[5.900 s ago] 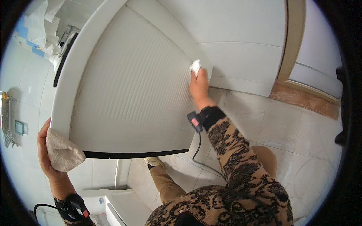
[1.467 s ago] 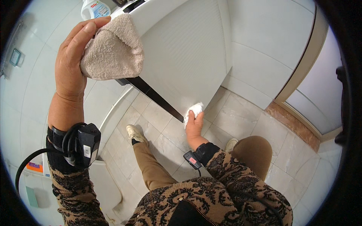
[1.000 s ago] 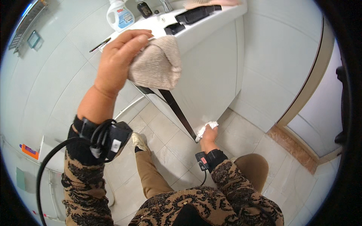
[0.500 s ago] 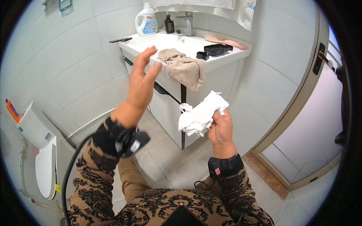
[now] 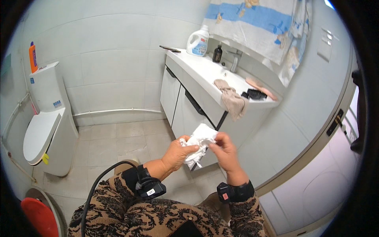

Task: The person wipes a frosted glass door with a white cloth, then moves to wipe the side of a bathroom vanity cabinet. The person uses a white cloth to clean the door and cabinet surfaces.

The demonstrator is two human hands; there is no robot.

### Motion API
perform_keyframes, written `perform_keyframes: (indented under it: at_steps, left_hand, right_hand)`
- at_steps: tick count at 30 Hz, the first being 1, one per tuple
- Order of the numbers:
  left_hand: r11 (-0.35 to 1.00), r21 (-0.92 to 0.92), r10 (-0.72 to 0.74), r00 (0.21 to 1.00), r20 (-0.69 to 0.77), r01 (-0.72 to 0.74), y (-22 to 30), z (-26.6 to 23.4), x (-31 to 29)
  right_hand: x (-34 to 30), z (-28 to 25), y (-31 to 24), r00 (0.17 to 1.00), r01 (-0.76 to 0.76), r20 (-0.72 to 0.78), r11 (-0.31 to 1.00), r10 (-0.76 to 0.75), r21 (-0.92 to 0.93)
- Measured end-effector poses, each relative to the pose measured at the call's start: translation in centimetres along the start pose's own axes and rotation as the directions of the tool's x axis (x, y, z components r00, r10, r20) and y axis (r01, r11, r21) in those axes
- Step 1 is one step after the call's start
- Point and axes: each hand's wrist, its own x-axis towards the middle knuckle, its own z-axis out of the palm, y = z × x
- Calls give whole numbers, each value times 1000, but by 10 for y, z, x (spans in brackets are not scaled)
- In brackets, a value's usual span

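A crumpled wad of white tissue paper (image 5: 201, 136) is between my two hands, in front of the vanity cabinet. My left hand (image 5: 176, 154) grips its left side, the thumb lying across the paper. With fingers pinched at its right edge, my right hand (image 5: 225, 152) holds the other side. Torn, ragged bits hang from the lower part. A beige cloth (image 5: 233, 100) drapes over the front rim of the white sink (image 5: 209, 73), beyond my hands and touched by neither.
On the sink top are a white detergent bottle (image 5: 198, 42), a dark bottle (image 5: 217, 53), a phone-like dark slab (image 5: 170, 49), a pink hairbrush (image 5: 261, 88) and black items (image 5: 256, 94). A toilet (image 5: 49, 130) stands left, a red basin (image 5: 38, 217) lower left. The door frame (image 5: 316, 154) is right.
My left hand has come down from near the sink and taken hold of the tissue paper, which only my right hand held before. The view has swung left toward the toilet.
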Motion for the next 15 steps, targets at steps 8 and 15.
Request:
perform_keyframes:
  at_steps: [8, 15]
  left_hand:
    - [827, 426, 541, 724, -428, -366, 20, -72, 115]
    - [490, 805, 772, 595, -224, -333, 55, -83, 261]
  right_hand:
    - [117, -55, -41, 825, 505, 159, 581, -542, -638]
    - [162, -50, -29, 903, 424, 253, 621, -348, -659]
